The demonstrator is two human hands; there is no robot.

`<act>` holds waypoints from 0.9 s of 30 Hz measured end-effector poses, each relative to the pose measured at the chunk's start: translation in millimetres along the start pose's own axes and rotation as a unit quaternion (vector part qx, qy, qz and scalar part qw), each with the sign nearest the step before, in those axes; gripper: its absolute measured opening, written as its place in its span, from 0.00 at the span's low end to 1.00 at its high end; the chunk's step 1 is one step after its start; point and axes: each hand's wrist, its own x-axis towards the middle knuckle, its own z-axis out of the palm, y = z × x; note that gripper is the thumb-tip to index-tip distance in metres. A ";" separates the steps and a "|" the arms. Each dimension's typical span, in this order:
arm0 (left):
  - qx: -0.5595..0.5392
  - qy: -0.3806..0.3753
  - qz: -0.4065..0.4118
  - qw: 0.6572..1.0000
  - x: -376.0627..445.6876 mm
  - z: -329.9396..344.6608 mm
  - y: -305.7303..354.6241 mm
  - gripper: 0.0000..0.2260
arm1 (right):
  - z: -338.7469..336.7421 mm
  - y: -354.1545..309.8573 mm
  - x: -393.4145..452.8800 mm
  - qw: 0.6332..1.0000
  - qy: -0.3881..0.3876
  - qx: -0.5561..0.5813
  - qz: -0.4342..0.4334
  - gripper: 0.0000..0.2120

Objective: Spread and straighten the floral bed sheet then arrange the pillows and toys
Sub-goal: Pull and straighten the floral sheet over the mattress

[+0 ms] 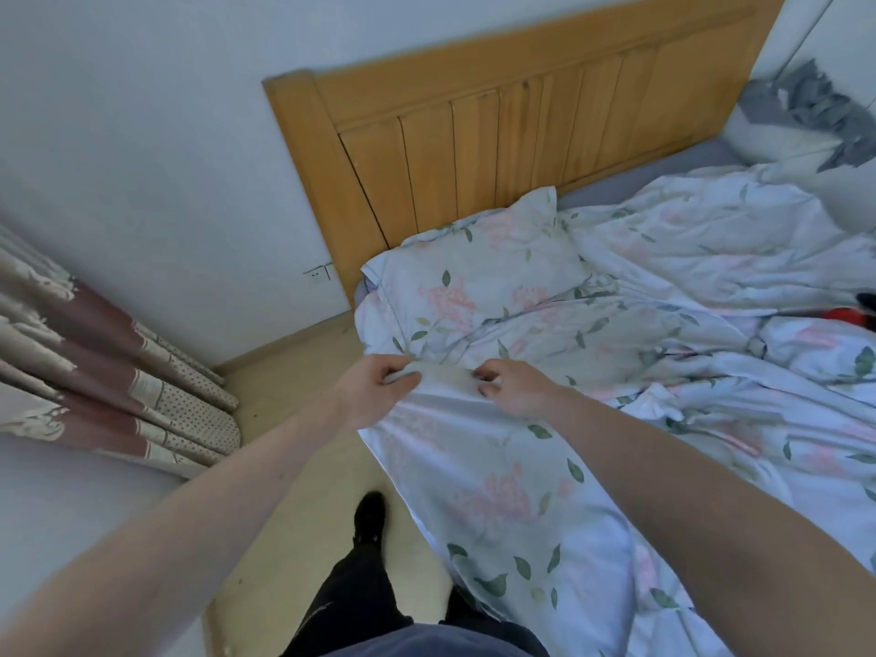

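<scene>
The floral bed sheet [512,490] lies crumpled over the bed, white with pink flowers and green leaves, and hangs over the near side. My left hand [379,386] pinches its edge at the bed's left side. My right hand [512,386] hovers just to the right, fingers curled on the same edge. A matching floral pillow [479,272] lies at the headboard end, partly under the sheet. A grey and white pillow [801,116] leans in the far right corner. A red and black toy [848,310] peeks out at the right edge.
The wooden headboard [497,116] stands against the white wall. A narrow strip of floor [294,419] runs between bed and wall, with my leg and black shoe [369,514] on it. A brown and cream curtain [109,372] hangs at left. A wall socket [318,273] sits low.
</scene>
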 end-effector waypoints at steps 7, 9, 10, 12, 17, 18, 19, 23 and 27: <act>0.003 -0.014 0.008 1.000 56.0 -23.4 -31.3 0.18 | -1.7 7.5 62.1 0.999 -0.019 -0.028 -0.003 0.28; 0.010 -0.033 0.006 0.999 80.6 -33.0 -47.0 0.19 | 0.1 8.2 87.0 0.998 -0.053 -0.026 0.033 0.21; 0.005 -0.043 0.007 0.999 91.7 -37.8 -54.9 0.19 | 2.1 8.9 98.2 0.996 -0.070 -0.036 0.048 0.18; -0.022 -0.054 0.000 0.998 112.2 -44.4 -72.7 0.20 | 3.4 11.6 116.9 0.992 -0.092 -0.062 0.067 0.18; -0.001 -0.059 -0.006 0.998 156.9 -53.3 -126.1 0.21 | 4.6 22.8 155.6 0.984 -0.080 0.060 0.144 0.17; -0.006 -0.057 -0.016 0.998 164.0 -53.8 -135.7 0.21 | 0.7 22.7 162.5 0.984 -0.057 0.084 0.147 0.17; -0.016 -0.054 -0.032 0.998 174.3 -54.3 -147.5 0.21 | -1.8 22.3 174.4 0.984 -0.025 0.099 0.144 0.17; -0.016 -0.032 -0.045 0.998 215.7 -60.2 -188.7 0.20 | -12.0 5.2 225.9 0.984 0.085 0.097 0.123 0.15; 0.009 0.000 -0.051 0.999 261.7 -72.8 -240.7 0.21 | -5.7 -10.2 279.9 0.981 0.150 0.096 0.081 0.17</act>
